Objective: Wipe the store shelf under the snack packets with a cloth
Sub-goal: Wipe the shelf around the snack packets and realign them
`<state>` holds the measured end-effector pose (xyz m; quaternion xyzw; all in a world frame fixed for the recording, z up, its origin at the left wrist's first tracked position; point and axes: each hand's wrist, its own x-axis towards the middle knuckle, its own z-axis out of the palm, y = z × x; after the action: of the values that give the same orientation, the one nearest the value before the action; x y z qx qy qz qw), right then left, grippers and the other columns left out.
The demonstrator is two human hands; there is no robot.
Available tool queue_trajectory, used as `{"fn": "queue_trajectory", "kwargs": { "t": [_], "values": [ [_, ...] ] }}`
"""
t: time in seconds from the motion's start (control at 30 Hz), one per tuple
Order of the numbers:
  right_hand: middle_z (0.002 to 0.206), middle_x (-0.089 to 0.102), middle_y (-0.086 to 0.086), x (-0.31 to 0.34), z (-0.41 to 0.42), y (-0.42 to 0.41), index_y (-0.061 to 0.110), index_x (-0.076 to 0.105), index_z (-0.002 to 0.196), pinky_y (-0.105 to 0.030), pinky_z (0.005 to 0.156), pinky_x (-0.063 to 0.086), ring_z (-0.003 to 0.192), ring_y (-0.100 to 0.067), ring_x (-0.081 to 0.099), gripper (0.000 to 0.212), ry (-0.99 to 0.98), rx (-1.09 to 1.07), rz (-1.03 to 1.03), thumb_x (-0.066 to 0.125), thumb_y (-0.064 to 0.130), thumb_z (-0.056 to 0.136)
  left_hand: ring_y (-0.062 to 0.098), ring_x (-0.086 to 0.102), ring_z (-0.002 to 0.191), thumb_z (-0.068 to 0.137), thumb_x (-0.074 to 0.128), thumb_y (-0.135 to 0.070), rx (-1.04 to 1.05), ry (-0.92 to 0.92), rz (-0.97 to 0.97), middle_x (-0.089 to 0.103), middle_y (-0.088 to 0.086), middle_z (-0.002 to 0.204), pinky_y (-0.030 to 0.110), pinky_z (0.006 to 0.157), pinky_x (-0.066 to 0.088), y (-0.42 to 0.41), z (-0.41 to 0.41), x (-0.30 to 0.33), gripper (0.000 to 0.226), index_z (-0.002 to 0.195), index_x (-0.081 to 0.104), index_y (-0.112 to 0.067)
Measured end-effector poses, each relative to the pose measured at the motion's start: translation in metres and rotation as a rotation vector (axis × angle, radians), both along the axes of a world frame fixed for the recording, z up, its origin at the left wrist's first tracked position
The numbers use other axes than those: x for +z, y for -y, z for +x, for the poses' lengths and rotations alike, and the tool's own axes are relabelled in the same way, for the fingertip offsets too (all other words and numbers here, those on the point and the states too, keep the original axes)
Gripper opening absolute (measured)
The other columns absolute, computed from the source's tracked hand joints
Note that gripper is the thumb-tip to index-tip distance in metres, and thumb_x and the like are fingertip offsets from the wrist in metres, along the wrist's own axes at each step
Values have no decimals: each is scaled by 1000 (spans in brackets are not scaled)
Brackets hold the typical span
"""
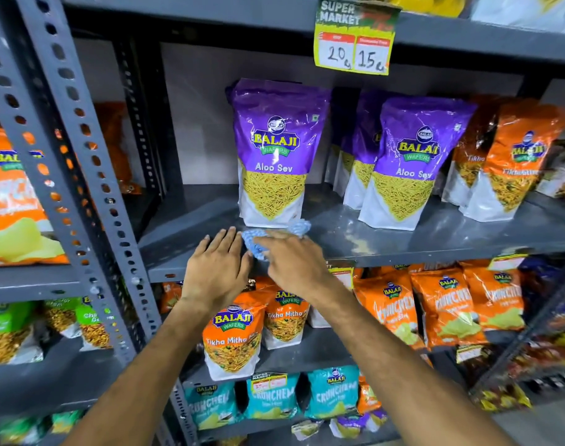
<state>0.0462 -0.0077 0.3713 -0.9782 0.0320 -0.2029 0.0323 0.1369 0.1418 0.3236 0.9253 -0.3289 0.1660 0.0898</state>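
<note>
Both hands at the front edge of the grey shelf (184, 217): left hand (215, 268) flat, fingers spread, holding nothing; right hand (290, 262) pressed on the blue cloth (253, 244), just at 6 o'clock from the left Aloo Sev packet (274, 156). Bare shelf open toward 9 o'clock as far as the slotted upright (81, 175) (dusty smears at 3 o'clock, before the second purple packet (406, 162)).
</note>
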Motion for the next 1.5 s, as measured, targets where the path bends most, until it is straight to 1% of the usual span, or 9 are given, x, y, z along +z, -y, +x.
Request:
{"fn": "queue_trajectory", "kwargs": {
  "t": [0.17,0.37,0.47,0.67,0.93,1.07,1.23,1.37,1.5],
  "values": [
    [149,51,4,-9,-13,40,34,50,143,-47,107,45,135,-20,50,63,-36,-102,32,57,14,84,18,25,156,101,4,-56,3,-18,5,32,5,167,42,129,16,1,2,1,77,159,32,-13],
    [120,69,-9,7,-34,104,30,61,130,-46,81,51,107,-35,66,46,-107,-403,77,54,19,86,18,25,156,101,6,-56,6,-22,-8,32,4,167,42,129,16,0,-1,3,76,159,32,-13],
    [123,69,-5,10,-29,92,27,63,126,-44,77,52,106,-33,66,44,-6,-301,102,55,15,84,18,25,156,101,8,-55,13,-19,-16,32,4,166,42,129,16,0,-4,3,76,159,33,-13],
    [151,49,-1,-10,-19,40,31,50,144,-55,109,39,139,-24,44,63,-54,-32,41,56,13,84,20,29,155,100,12,-55,7,-12,-24,37,7,164,42,129,18,0,-4,4,76,157,38,-10],
    [118,70,-6,14,-44,114,29,66,124,-42,81,52,107,-33,66,42,-42,-364,30,61,17,84,18,28,155,101,11,-56,19,-5,-21,36,4,165,41,129,18,3,-3,3,75,157,36,-13],
    [107,74,0,39,-24,86,37,71,111,-32,70,36,99,-30,67,35,-3,-151,36,64,18,82,18,29,155,101,12,-56,19,-7,-28,37,4,164,41,129,18,4,-5,2,75,157,37,-11],
    [107,72,-2,57,19,26,39,73,110,-33,72,39,97,-33,66,31,2,11,30,65,20,86,16,26,155,100,10,-55,39,-14,-11,35,3,165,38,129,16,4,-8,6,76,158,35,-12],
    [113,69,-5,53,30,32,30,69,118,-40,85,48,103,-34,66,34,-34,-77,-20,65,17,87,14,25,156,100,9,-55,34,-12,-8,34,2,166,36,129,14,3,-8,7,76,158,34,-13],
    [115,68,-9,43,14,68,27,68,117,-39,81,47,105,-36,66,33,-64,-207,-24,63,15,86,15,25,156,101,10,-55,27,-5,-12,34,2,166,37,129,14,2,-7,5,75,158,35,-13]
  ]
}}
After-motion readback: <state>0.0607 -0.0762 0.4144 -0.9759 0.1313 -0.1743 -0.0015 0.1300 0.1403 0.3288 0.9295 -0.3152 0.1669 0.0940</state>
